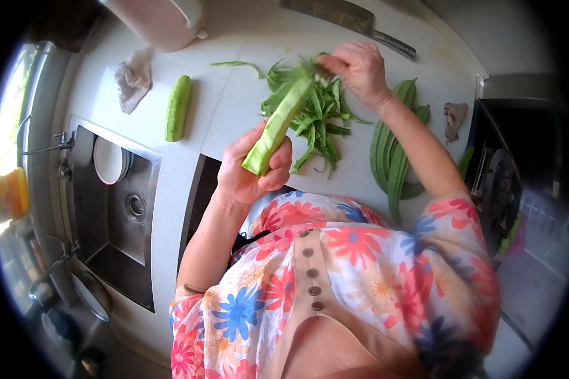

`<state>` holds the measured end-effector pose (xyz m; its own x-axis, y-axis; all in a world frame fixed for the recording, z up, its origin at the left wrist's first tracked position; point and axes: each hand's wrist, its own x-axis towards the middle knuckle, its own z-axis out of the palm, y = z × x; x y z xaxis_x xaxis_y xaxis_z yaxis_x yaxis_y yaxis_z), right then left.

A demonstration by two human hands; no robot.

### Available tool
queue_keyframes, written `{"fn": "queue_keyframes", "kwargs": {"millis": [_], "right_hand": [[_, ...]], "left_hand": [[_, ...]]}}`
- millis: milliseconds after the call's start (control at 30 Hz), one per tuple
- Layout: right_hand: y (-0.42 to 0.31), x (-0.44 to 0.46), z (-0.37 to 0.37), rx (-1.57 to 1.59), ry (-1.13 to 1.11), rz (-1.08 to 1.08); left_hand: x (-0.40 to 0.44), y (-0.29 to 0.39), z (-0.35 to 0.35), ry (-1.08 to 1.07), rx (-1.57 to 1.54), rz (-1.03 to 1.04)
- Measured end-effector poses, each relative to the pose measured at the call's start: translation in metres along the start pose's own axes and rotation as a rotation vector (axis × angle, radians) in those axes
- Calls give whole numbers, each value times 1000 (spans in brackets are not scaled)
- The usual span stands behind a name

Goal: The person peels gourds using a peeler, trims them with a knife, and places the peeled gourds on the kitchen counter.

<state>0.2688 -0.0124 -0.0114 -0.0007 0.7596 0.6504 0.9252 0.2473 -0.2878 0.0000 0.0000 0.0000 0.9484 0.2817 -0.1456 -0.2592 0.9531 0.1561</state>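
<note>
My left hand (259, 158) is wrapped round the lower part of a mostly peeled ridge gourd (278, 126), which tilts up and to the right over the counter. At its far end my right hand (359, 71) is closed, fingers pinched beside the tip. That spot is smeared by motion, so I cannot make out what the fingers hold. Under the gourd lies a heap of green peel strips (319, 123). Several unpeeled ridge gourds (389, 148) rest to the right, partly behind my right forearm. A peeled gourd piece (178, 108) lies on the left.
A cleaver (344, 18) lies at the far edge of the counter (227, 95). A pale pink pitcher (158, 22) stands far left, near a crumpled cloth (134, 81). The steel sink (117, 227) at left holds white bowls (110, 161). Another rag (454, 120) lies right.
</note>
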Motion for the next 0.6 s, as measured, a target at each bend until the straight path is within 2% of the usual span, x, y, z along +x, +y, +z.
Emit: {"fn": "queue_keyframes", "kwargs": {"millis": [67, 100, 200, 300, 367, 467, 567, 600], "right_hand": [[11, -5, 3, -37, 25, 51], [-9, -12, -10, -9, -34, 44], [-52, 4, -8, 45, -5, -62], [-35, 2, 0, -39, 27, -76], [-12, -7, 2, -84, 6, 31], [-16, -10, -3, -67, -43, 103], [-25, -12, -3, -16, -126, 192], [-24, -16, -3, -7, -172, 244]], "left_hand": [[0, -3, -1, -10, -12, 19], [-9, -18, 4, 38, -87, 13], [-6, -11, 7, 73, -103, 15], [-8, -11, 6, 16, -143, 2], [-16, -12, -1, -39, -149, 7], [-21, -9, -1, 42, -165, 8], [-28, 7, -7, 264, 226, 115], [-29, 16, -3, 474, 486, 209]]}}
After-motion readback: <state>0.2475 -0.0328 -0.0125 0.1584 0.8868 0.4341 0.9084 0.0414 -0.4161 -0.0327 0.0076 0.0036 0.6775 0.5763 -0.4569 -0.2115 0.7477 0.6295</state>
